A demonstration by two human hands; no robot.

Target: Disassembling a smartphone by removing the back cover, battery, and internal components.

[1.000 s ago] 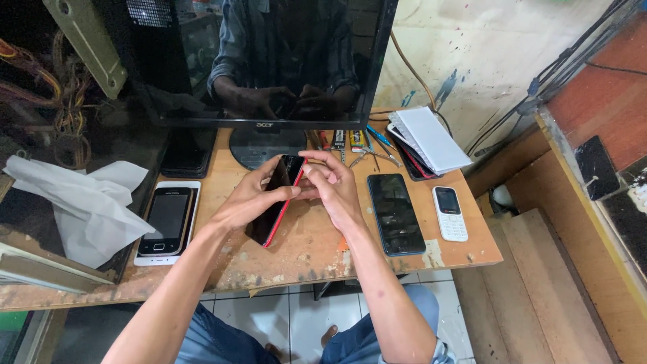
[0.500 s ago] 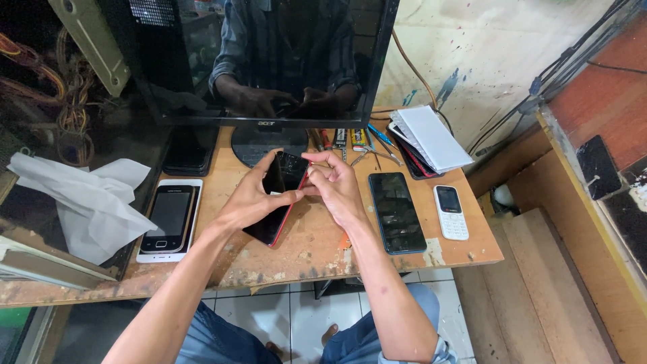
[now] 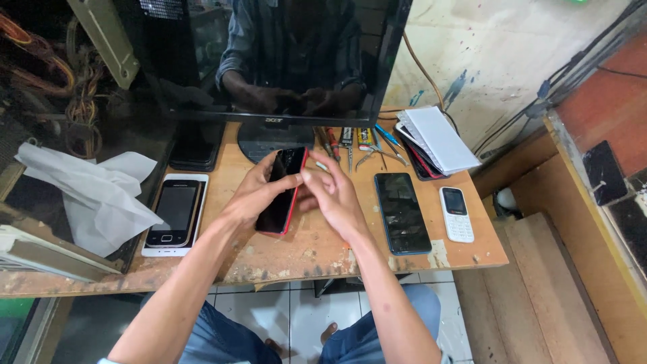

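Head view, looking down on the wooden counter (image 3: 303, 253). I see the left hand (image 3: 253, 195) at centre, its fingers closed around a dark phone with a red edge (image 3: 283, 192), thumb laid across the glass. The phone is held tilted above the counter, its top end toward 12 o'clock, just in front of the monitor stand (image 3: 273, 138). The right hand (image 3: 333, 195) sits at 3 o'clock of the phone, fingers loosely curled and gripping nothing, its fingertips (image 3: 310, 178) touching the phone's red side.

At 9 o'clock of the hands lies a white-framed phone (image 3: 174, 214), flat on the counter, and beyond it a crumpled white cloth (image 3: 94, 192). At 3 o'clock lies a large black phone (image 3: 402, 212), face up, with a small white keypad phone (image 3: 456, 214) just beside it on the far side. At 1 o'clock I see a stack of white paper (image 3: 441, 138) resting on other flat things, with a row of small hand tools (image 3: 357, 141) next to it, between the paper and the stand. The black monitor (image 3: 269, 61) at 12 o'clock reflects the person's arms.
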